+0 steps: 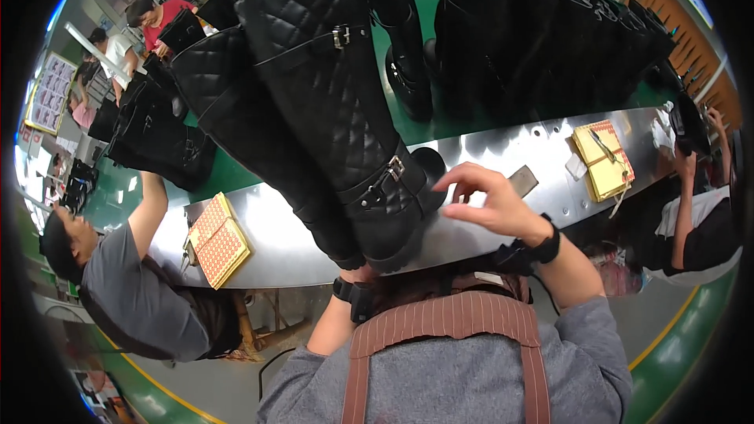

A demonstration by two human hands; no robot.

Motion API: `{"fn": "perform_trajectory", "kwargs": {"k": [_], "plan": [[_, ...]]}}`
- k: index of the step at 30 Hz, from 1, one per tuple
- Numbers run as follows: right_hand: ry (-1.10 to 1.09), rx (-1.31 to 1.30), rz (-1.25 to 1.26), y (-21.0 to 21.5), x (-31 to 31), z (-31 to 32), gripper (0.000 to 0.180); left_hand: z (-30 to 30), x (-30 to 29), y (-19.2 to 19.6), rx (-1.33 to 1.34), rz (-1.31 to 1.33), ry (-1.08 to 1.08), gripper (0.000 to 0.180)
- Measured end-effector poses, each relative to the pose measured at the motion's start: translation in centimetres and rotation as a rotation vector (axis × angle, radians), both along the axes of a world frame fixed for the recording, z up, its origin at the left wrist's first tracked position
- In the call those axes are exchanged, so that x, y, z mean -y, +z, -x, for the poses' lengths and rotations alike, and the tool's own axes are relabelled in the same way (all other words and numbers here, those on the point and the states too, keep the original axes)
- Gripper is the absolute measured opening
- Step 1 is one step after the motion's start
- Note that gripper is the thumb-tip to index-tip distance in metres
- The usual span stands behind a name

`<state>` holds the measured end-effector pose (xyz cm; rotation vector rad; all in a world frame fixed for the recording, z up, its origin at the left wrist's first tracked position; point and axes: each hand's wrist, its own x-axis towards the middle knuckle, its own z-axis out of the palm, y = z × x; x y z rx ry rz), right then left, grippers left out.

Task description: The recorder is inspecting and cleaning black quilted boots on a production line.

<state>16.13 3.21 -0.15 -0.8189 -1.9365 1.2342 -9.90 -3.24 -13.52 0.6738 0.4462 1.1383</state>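
A tall black quilted boot [338, 118] stands tilted at the steel bench's [503, 149] edge, its heel just left of the open right hand [495, 204]; the left hand is hidden beneath it, grip unclear.

A tall black quilted boot [330, 102] fills the centre; the right hand [491, 204] hovers open-fingered at its four o'clock; the left hand seems hidden beneath the sole.

Two tall quilted boots [330, 118] block my left, bare steel counter [503, 149] open rightward (yellow pad [603, 161] farther along), my fingers [463, 180] above it.
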Motion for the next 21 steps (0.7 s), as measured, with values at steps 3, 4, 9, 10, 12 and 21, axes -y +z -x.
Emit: {"fn": "perform_trajectory", "kwargs": {"k": [3,4,9,10,12,21], "plan": [[-0.058,-0.059,0.154,-0.2,0.4,3.2,0.035,-0.3,0.0,0.0,-0.045,0.015,0.007,0.050],[-0.077,-0.068,0.209,-0.2,0.3,3.8,0.036,-0.3,0.0,0.1,-0.063,0.018,0.010,0.050],[0.005,-0.095,0.376,0.1,-0.9,4.3,0.034,-0.5,-0.2,0.3,-0.143,0.032,0.031,0.050],[0.018,-0.110,0.385,0.1,-1.1,4.2,0.033,-0.5,-0.1,0.4,-0.155,0.034,0.035,0.050],[0.022,-0.090,0.394,0.1,-1.2,4.0,0.032,-0.6,-0.1,0.4,-0.181,0.037,0.041,0.050],[0.020,-0.056,0.381,0.2,-1.4,4.0,0.028,-1.0,-0.1,0.8,-0.308,0.031,0.095,0.049]]}}
